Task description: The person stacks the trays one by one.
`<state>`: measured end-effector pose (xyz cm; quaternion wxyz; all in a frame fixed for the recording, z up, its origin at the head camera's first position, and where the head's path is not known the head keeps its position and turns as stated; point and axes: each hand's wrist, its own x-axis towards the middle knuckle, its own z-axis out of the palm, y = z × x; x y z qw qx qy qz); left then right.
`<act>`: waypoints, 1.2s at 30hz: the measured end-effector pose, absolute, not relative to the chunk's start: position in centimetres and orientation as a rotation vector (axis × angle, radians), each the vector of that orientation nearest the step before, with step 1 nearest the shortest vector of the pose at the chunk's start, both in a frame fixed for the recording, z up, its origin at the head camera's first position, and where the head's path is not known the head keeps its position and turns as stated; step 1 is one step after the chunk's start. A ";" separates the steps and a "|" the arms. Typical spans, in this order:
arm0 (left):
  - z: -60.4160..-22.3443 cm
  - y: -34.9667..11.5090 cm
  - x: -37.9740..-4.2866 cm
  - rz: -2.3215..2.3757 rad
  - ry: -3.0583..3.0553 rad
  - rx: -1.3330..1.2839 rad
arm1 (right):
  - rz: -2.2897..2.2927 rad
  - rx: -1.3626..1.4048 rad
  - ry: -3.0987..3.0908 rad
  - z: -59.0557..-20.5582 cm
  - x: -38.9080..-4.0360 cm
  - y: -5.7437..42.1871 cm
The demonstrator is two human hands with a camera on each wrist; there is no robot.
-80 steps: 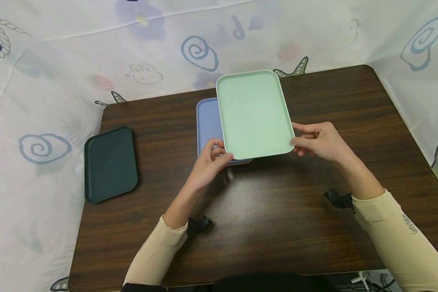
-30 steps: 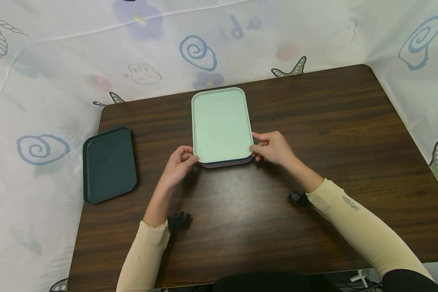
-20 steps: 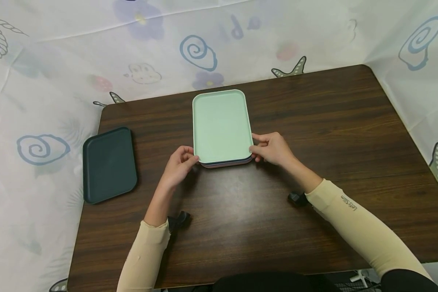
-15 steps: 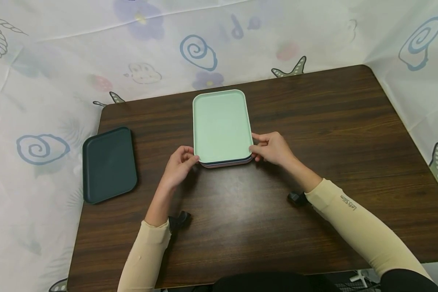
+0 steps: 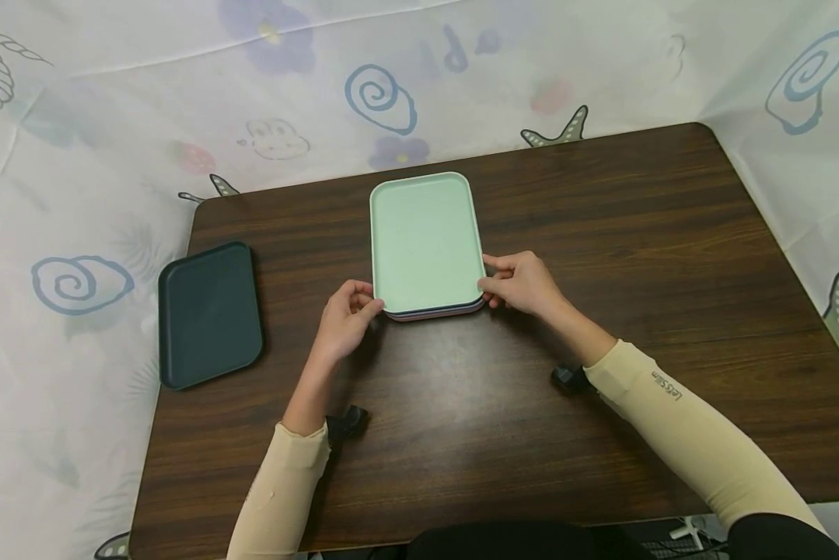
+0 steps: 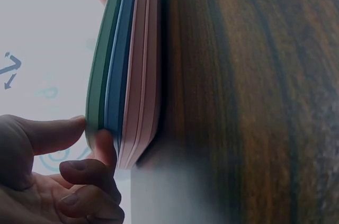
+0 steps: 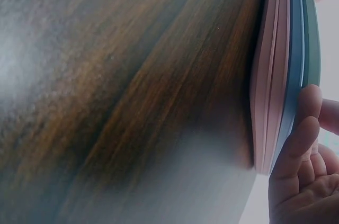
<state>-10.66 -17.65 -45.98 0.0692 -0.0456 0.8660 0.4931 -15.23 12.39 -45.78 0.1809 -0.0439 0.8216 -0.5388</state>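
A light green tray lies on top of a stack near the back middle of the table. Its left front corner is pinched by my left hand, with the thumb over the rim. At the right front corner my right hand pinches the same tray between thumb and fingers. Both wrist views show the stack edge-on: a blue tray directly under the green one, and two pink trays below that. The trays sit nested and closely lined up.
A dark green tray lies apart, at the left edge of the brown wooden table. Printed white cloth hangs behind and beside the table. Bare tabletop stretches to the right and in front of the stack.
Both hands have brought the light green tray down and to the left, from mid-air onto the blue tray. During the last second it has barely shifted, and both hands keep their grip.
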 end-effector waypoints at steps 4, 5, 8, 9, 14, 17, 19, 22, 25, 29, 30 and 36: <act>-46.0 -17.5 -10.7 1.464 2.637 -0.131 | -1.505 -0.125 2.339 -45.8 -15.2 12.4; -46.0 -17.5 -10.7 1.461 2.642 -0.130 | -1.500 -0.127 2.342 -45.8 -15.2 12.5; -46.1 -17.5 -10.7 1.461 2.648 -0.130 | -1.481 -0.138 2.355 -45.7 -15.2 12.5; -46.1 -17.4 -10.7 1.461 2.649 -0.131 | -1.475 -0.142 2.358 -45.7 -15.2 12.5; -46.0 -17.3 -10.6 1.458 2.649 -0.136 | -1.449 -0.148 2.374 -45.7 -15.1 12.6; -46.1 -17.3 -10.4 1.439 2.660 -0.116 | -1.433 -0.162 2.385 -45.7 -15.1 12.6; -46.1 -17.4 -10.4 1.440 2.662 -0.104 | -1.427 -0.172 2.389 -45.8 -15.1 12.6; -46.2 -17.4 -10.3 1.437 2.668 -0.088 | -1.419 -0.182 2.393 -45.7 -15.1 12.6; -46.3 -17.3 -10.4 1.450 2.663 -0.088 | -1.407 -0.189 2.395 -45.7 -15.0 12.7; -46.5 -17.3 -10.4 1.473 2.647 -0.100 | -1.395 -0.202 2.398 -45.5 -14.9 12.8; -46.5 -17.3 -10.4 1.473 2.643 -0.100 | -1.394 -0.204 2.398 -45.5 -14.9 12.8; -46.6 -17.4 -10.1 1.468 2.625 -0.093 | -1.400 -0.196 2.375 -45.6 -14.8 12.8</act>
